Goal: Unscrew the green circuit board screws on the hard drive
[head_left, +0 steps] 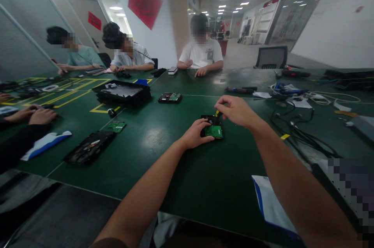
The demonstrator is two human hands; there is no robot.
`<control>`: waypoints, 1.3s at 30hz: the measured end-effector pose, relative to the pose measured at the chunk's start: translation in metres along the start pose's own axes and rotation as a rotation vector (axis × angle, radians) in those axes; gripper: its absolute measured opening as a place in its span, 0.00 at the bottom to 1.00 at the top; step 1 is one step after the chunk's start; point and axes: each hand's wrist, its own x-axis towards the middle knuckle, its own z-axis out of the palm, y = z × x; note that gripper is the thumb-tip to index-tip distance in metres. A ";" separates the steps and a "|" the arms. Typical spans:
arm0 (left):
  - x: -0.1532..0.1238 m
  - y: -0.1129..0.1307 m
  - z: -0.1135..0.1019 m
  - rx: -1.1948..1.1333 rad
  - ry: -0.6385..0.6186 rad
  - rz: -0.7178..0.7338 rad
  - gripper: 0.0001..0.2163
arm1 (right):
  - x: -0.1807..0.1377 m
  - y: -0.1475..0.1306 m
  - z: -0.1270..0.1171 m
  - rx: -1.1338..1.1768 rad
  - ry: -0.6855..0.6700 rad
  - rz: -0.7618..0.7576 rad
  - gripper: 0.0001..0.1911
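A hard drive (216, 132) with a green circuit board lies on the dark green table in front of me. My left hand (196, 134) grips its left edge, thumb along the near side and fingers at the far side. Above the drive, my right hand (232, 108) is closed around a yellow-and-black screwdriver (217, 114), held upright with its lower end over the board. Whether the tip touches a screw is too small to tell.
Black trays (122, 94) and another hard drive (170, 98) stand farther back. To the left lie a black drive casing (90, 146) and a small green board (117, 126). Black cables (306, 135) and a white-blue packet (271, 201) are on the right. Other people sit around the table.
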 end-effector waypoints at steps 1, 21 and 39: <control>0.000 0.000 0.000 0.000 0.000 0.004 0.32 | 0.000 0.000 0.000 0.016 -0.009 -0.014 0.12; -0.001 0.002 0.000 0.002 0.006 0.006 0.31 | -0.002 0.000 0.004 0.136 -0.068 -0.011 0.16; -0.001 0.002 -0.001 0.006 -0.006 -0.012 0.32 | 0.000 0.003 0.007 0.166 -0.055 -0.002 0.15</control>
